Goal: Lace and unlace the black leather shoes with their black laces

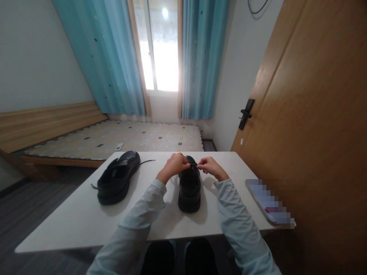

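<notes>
A black lace-up shoe (189,193) stands on the white table (163,229), heel toward me. Over its left side, my left hand (175,165) pinches at the shoelace near the top of the opening. From the right, my right hand (210,167) closes thumb and fingers on the lace at the shoe's other side. The lace itself is thin and dark, mostly lost against the shoe and behind my fingers. Farther left sits a second black shoe (116,181), apart from both hands, its loose lace ends lying out on the tabletop.
A phone-like flat object (265,198), partly blurred out, lies at the table's right edge. Beyond the table is a bed with a patterned mattress (149,135) and a small white remote (119,146). A wooden door (309,114) stands close on the right.
</notes>
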Demonstrator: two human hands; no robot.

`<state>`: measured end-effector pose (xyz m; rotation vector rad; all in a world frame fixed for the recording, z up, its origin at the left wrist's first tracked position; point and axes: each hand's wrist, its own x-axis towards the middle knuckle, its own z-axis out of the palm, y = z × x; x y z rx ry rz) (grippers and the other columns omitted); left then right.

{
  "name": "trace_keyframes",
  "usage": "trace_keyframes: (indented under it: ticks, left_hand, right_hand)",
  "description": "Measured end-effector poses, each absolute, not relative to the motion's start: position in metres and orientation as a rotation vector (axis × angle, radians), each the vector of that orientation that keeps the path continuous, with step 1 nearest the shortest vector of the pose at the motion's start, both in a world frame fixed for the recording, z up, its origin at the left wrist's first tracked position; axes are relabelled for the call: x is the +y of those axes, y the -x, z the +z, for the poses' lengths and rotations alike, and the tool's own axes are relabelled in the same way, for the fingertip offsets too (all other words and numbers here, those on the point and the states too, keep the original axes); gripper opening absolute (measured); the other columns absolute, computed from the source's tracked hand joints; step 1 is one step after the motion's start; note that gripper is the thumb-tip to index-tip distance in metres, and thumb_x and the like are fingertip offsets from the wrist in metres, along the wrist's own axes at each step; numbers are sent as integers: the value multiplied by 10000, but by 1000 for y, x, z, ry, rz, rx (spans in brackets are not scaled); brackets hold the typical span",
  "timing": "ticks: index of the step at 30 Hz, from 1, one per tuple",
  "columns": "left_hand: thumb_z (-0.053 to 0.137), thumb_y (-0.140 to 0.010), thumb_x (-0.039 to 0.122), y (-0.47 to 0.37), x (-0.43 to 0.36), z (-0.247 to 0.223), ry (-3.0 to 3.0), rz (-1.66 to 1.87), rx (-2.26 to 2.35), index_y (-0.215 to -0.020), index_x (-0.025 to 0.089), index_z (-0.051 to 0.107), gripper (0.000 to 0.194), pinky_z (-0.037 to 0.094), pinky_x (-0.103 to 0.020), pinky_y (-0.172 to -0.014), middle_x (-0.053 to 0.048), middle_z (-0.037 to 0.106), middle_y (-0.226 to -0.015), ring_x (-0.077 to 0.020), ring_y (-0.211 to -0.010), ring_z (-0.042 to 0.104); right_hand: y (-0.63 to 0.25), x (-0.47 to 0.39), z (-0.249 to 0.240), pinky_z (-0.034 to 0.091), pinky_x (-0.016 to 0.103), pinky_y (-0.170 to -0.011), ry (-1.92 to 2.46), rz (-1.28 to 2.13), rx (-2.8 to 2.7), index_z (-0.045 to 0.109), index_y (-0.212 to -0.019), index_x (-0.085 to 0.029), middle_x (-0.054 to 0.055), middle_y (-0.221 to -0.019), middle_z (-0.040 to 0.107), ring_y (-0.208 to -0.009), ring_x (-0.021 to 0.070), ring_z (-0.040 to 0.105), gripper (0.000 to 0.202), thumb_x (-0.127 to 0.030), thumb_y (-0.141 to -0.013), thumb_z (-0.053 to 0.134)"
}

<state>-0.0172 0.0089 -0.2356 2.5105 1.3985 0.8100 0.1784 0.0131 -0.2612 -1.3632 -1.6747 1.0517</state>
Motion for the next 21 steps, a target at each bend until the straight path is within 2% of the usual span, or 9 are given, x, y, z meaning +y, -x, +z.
trace_keyframes:
  ticks: [6,9,13,21]
  left_hand:
    - [665,-697,299,-2,-3,-230,-2435,696,1744,-774,263,759,127,473,-341,-685,-75,694,-870,-255,-825,610]
    - [658,-713,283,-7,-8,-224,-2403,610,1779,-798,271,757,131,470,-378,-711,-82,686,-868,-288,-876,599]
    - [664,-708,275,-10,-10,-221,-2403,513,1808,-857,280,745,169,461,-415,-769,-84,661,-987,-325,-996,551]
    - [597,-739,195,-16,-11,-231,-2364,510,1845,-902,252,726,216,437,-416,-820,-92,624,-1035,-313,-1047,504]
  right_hand:
    - [-177,13,-259,328,151,-347,1369,1072,-1682,571,-555,-131,-60,-357,481,-339,60,444,136,-100,-653,661]
    - [-177,14,-260,317,157,-349,1375,1062,-1682,560,-550,-134,-63,-348,471,-329,59,431,148,-105,-654,662]
    - [-176,14,-260,300,159,-348,1382,1062,-1687,550,-538,-138,-65,-337,456,-321,53,410,171,-119,-651,677]
    - [-173,12,-257,322,156,-338,1341,1100,-1644,546,-577,-147,-64,-392,482,-341,55,437,138,-66,-657,626]
